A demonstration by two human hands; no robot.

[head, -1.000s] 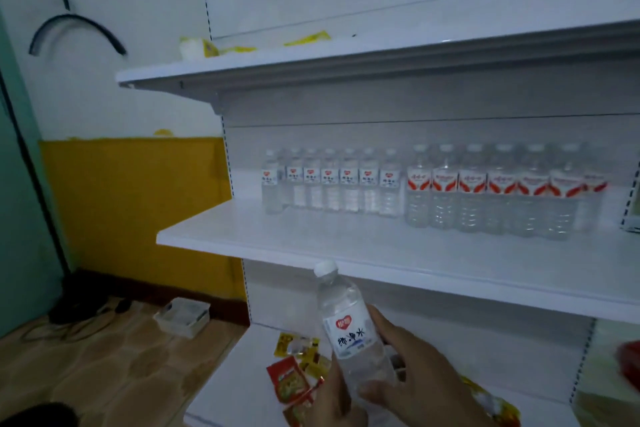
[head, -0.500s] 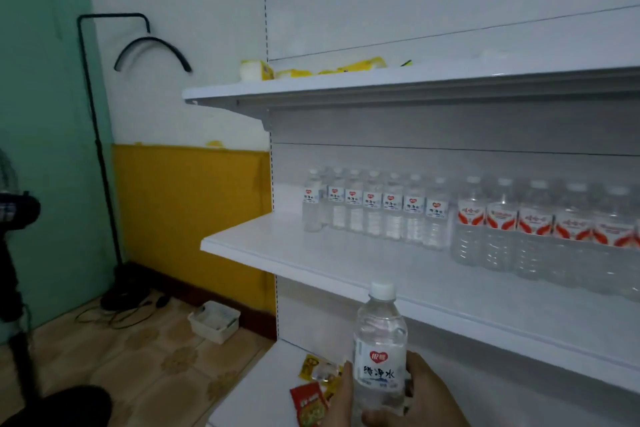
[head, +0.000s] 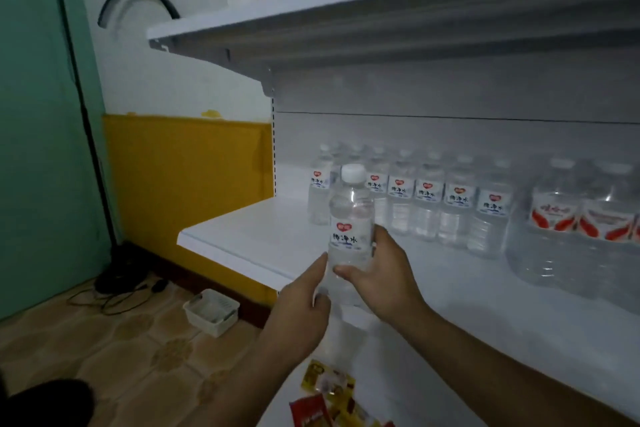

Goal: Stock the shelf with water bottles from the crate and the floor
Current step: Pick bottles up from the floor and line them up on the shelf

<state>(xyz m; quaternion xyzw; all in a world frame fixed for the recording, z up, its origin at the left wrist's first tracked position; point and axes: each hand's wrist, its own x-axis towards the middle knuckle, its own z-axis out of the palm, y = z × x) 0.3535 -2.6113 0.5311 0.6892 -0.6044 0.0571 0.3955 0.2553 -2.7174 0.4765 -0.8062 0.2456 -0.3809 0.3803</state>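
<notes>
I hold a small clear water bottle (head: 351, 218) with a white cap and a red heart label upright at the front edge of the white middle shelf (head: 242, 236). My right hand (head: 381, 281) grips its lower body from the right, thumb in front. On the left side my left hand (head: 304, 298) holds the bottle's base, with the index finger lying up along it. Behind it, a row of several matching small bottles (head: 429, 198) stands at the back of the shelf. Larger bottles with red-and-white labels (head: 561, 218) stand to their right.
The upper shelf (head: 311, 21) overhangs the middle one. Snack packets (head: 325, 392) lie on the lower shelf. On the tiled floor sit a white basket (head: 211, 310) and a black stand with cables (head: 117, 270) by the green wall.
Both hands have lifted the bottle from below the shelf up to its front edge. The view has come closer to the shelf.
</notes>
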